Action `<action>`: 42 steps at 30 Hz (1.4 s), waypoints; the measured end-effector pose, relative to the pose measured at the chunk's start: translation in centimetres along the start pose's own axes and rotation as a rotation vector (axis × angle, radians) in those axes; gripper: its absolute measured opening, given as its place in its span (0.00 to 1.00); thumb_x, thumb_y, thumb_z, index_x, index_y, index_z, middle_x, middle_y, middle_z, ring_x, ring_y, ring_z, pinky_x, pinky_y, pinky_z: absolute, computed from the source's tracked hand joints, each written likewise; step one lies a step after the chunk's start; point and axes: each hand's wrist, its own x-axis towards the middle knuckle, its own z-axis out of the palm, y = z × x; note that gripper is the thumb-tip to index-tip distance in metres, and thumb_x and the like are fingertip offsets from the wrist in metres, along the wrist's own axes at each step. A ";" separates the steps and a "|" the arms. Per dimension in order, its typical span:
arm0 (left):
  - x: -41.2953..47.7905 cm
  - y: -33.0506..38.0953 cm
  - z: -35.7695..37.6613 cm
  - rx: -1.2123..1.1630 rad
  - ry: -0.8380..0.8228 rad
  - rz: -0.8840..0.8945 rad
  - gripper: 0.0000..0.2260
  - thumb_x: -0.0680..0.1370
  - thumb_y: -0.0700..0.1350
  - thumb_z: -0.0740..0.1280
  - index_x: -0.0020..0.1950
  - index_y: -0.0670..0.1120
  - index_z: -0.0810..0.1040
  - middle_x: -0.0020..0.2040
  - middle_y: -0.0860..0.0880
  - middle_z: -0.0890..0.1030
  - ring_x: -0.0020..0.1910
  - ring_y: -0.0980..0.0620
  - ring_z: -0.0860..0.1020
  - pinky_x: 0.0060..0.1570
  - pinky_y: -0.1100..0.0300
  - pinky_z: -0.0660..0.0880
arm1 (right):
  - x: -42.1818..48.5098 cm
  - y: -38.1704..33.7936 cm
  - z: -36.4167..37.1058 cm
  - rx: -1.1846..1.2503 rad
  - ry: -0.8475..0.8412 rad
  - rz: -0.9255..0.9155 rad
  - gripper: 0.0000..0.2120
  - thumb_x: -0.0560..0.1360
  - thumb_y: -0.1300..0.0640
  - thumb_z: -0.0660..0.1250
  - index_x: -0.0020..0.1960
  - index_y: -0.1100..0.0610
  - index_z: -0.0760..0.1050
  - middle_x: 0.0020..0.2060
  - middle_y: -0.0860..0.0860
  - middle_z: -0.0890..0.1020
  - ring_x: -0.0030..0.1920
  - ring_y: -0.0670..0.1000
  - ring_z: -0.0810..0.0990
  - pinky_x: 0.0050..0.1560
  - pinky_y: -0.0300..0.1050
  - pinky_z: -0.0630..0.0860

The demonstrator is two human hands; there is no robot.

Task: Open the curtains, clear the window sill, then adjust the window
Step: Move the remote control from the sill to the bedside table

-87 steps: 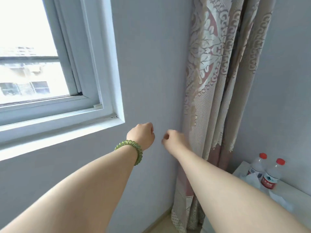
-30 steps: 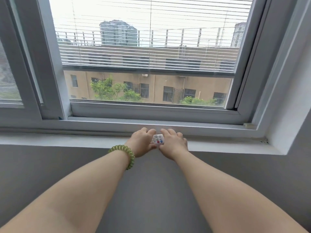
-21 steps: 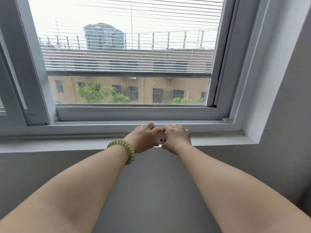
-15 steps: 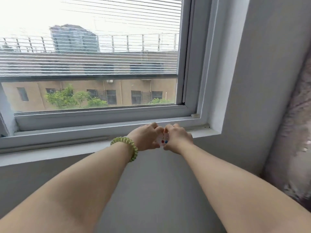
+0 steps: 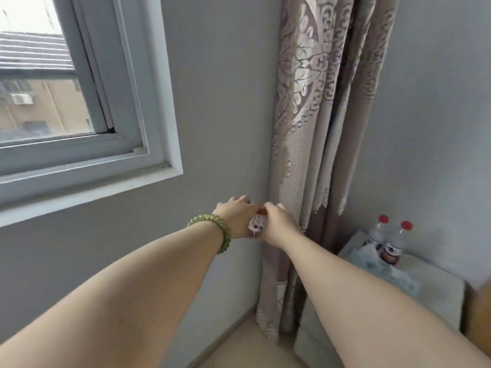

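Note:
My left hand [image 5: 237, 217] and my right hand [image 5: 279, 224] are held out together in front of the grey wall, both closed around a small white object with coloured dots [image 5: 257, 224] pinched between them. A green coil band sits on my left wrist. The patterned beige curtain [image 5: 313, 107] hangs bunched in the corner just right of my hands. The window [image 5: 47, 83] with its white frame is at the upper left, and its sill [image 5: 87, 192] runs below it, left of and above my hands.
A white bedside cabinet [image 5: 435, 290] stands at the lower right, carrying two water bottles with red caps [image 5: 393, 243] and a crumpled plastic bag [image 5: 382, 266]. A strip of wooden floor [image 5: 239, 349] shows along the wall's base.
Both hands picked the small white object off the sill and carried it right. The view swung from the window to the curtain corner and the cabinet.

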 end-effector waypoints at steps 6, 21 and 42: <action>9.7 11.6 4.0 -0.028 -0.034 0.123 0.24 0.74 0.52 0.68 0.68 0.50 0.67 0.64 0.47 0.70 0.66 0.45 0.68 0.59 0.46 0.69 | 2.3 14.1 -5.1 -0.057 0.013 0.176 0.25 0.66 0.52 0.74 0.59 0.55 0.70 0.60 0.55 0.71 0.62 0.60 0.72 0.59 0.53 0.73; 24.2 28.8 17.4 -0.035 -0.298 0.311 0.27 0.77 0.49 0.63 0.74 0.51 0.57 0.74 0.49 0.60 0.72 0.44 0.61 0.66 0.45 0.65 | 4.3 41.0 -5.9 -0.111 -0.131 0.535 0.19 0.71 0.57 0.70 0.60 0.57 0.69 0.58 0.55 0.78 0.60 0.58 0.76 0.54 0.50 0.76; 32.7 30.5 35.2 -0.346 -0.702 -0.137 0.16 0.80 0.41 0.56 0.67 0.40 0.66 0.65 0.40 0.70 0.61 0.41 0.73 0.54 0.52 0.72 | 9.2 52.8 5.0 -0.124 -0.237 0.717 0.20 0.73 0.60 0.67 0.63 0.56 0.66 0.58 0.54 0.74 0.60 0.55 0.70 0.51 0.47 0.74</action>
